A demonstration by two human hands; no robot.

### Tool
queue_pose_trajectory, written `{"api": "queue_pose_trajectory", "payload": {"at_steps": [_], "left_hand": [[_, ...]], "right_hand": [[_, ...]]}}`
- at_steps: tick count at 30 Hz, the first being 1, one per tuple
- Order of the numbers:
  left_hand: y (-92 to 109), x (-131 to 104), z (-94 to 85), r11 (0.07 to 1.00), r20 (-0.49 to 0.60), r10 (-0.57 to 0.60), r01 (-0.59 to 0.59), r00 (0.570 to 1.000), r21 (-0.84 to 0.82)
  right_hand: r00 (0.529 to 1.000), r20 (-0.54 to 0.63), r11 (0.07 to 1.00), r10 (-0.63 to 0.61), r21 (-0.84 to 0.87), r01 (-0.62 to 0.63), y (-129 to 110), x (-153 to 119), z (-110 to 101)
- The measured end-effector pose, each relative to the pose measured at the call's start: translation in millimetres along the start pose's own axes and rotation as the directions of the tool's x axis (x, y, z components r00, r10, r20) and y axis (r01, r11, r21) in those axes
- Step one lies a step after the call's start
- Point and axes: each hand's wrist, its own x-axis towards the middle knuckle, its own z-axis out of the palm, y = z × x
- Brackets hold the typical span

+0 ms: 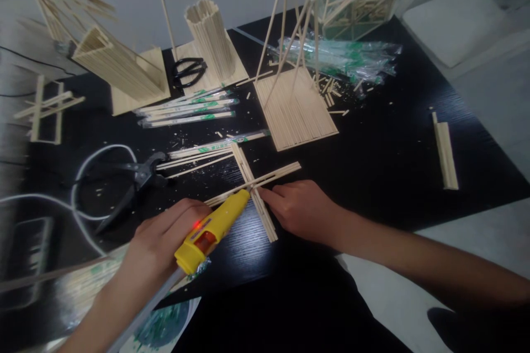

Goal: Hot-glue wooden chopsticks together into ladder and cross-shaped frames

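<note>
Wrapped around a yellow glue gun [215,229] with a red light is my left hand [171,231]. The tool's tip touches the middle of a cross of thin wooden sticks [265,219] lying on the black table [368,165]. My right hand [300,209] is closed at the crossing, its index finger pointing at the joint beside the tip; its other fingers are curled under. A white cord runs from the back of the glue gun toward the lower left.
Pliers [143,174] and a looped white cable [77,176] lie at left. Wrapped sticks [190,110], black scissors [190,71], a hollow stick tower [211,38] and a stick panel with uprights [296,116] stand or lie behind. A stick bundle [446,154] is at right.
</note>
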Motion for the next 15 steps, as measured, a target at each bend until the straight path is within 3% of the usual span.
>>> {"api": "queue_pose_trajectory", "payload": {"at_steps": [8,15], "left_hand": [[7.0,5.1,-11.1,0.995,-0.009,-0.040,0.039,0.999,-0.089],[3.5,5.7,-10.8,0.998,-0.009,0.033,-0.034,0.999,-0.044]], "right_hand": [[1.000,-0.014,1.000,-0.005,-0.001,0.005,-0.5,-0.6,0.7],[1.000,-0.016,1.000,-0.008,0.003,0.008,0.0,-0.1,0.2]]}}
